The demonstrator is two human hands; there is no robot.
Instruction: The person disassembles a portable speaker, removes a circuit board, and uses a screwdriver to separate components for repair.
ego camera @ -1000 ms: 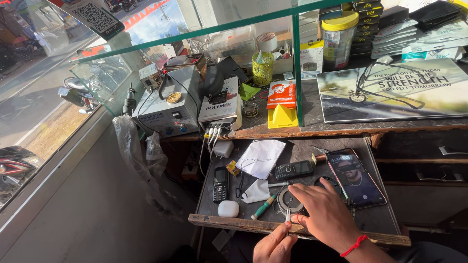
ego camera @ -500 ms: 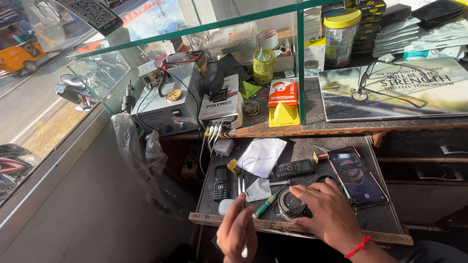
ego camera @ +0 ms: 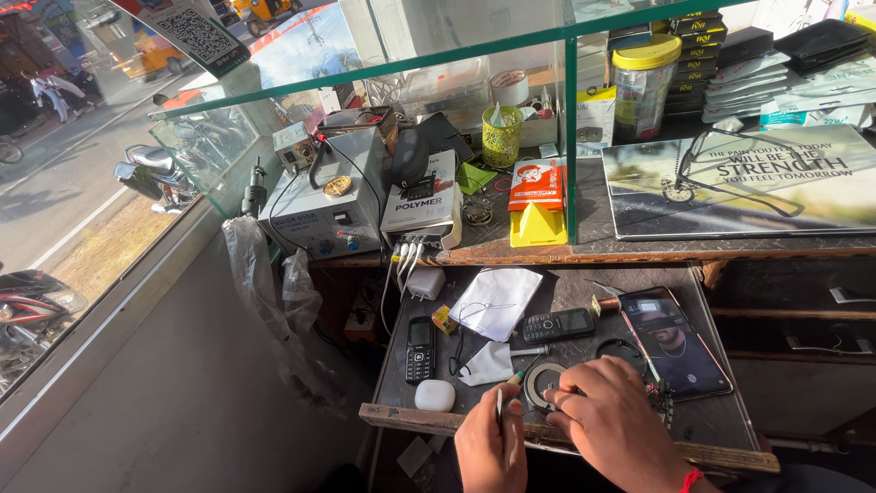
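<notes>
The right hand (ego camera: 613,422) lay over a round grey ring-shaped part (ego camera: 546,384) near the front edge of the desk (ego camera: 584,283), its fingers curled down onto the part's right rim and pinning it in place. The left hand (ego camera: 493,449) was clenched around a thin metal tool (ego camera: 499,403) that stood nearly upright, its upper end just left of the round part. A green-handled screwdriver (ego camera: 522,372) lay slanted just above the part, touching a crumpled white tissue (ego camera: 485,364). To the left of the hands a small white case (ego camera: 435,394) sat on the desk, and beyond it a black keypad phone (ego camera: 420,348) lay lengthwise. Farther back, a folded white cloth (ego camera: 497,301) rested beside a second keypad phone (ego camera: 558,324) lying crosswise. To the right of the hands a smartphone (ego camera: 673,340) with a lit screen lay flat at a slight angle, and a dark round lid (ego camera: 620,352) sat between it and the right hand. On the higher shelf behind, a grey power supply box (ego camera: 324,210) stood beside a white box (ego camera: 422,205), with a yellow mesh cup (ego camera: 501,137), a yellow-lidded jar (ego camera: 642,87) and a glossy poster (ego camera: 739,183) farther right.
</notes>
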